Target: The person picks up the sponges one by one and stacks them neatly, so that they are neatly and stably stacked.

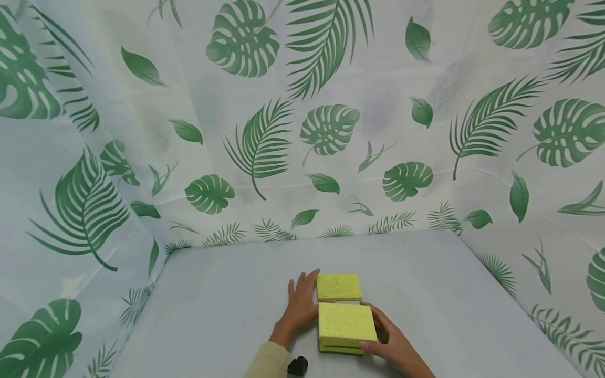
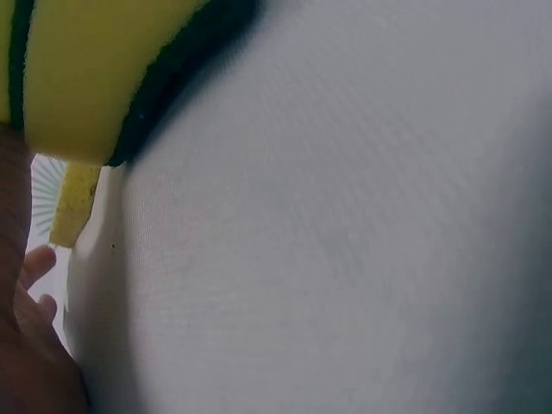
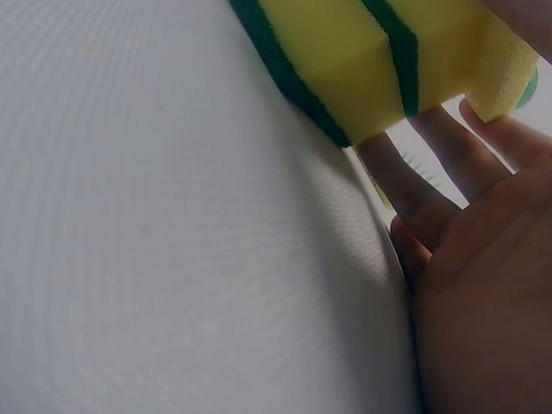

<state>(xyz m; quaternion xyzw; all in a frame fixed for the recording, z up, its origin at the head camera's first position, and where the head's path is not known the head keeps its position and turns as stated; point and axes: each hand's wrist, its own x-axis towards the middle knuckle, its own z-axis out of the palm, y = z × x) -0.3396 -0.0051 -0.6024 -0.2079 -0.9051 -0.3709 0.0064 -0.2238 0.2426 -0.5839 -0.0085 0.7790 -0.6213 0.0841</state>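
Observation:
A stack of yellow sponges [image 1: 347, 321] with dark green scouring layers rests on the table close to me. My right hand [image 1: 394, 341] holds the stack at its right side, thumb at the front corner and fingers round the back. In the right wrist view, the fingers of that hand press against the yellow sponge [image 3: 354, 95]. To the left of the stack, my left hand [image 1: 302, 304] stretches forward with its fingers extended, its thumb at the stack's back-left edge. One more yellow sponge [image 1: 338, 286] lies just behind the stack, beside the left fingertips.
The pale grey table [image 1: 227, 294] runs back to a white sheet with green leaf prints [image 1: 326, 184], which also hangs at both sides. A small black object [image 1: 298, 366] sits by the left sleeve [image 1: 269, 361].

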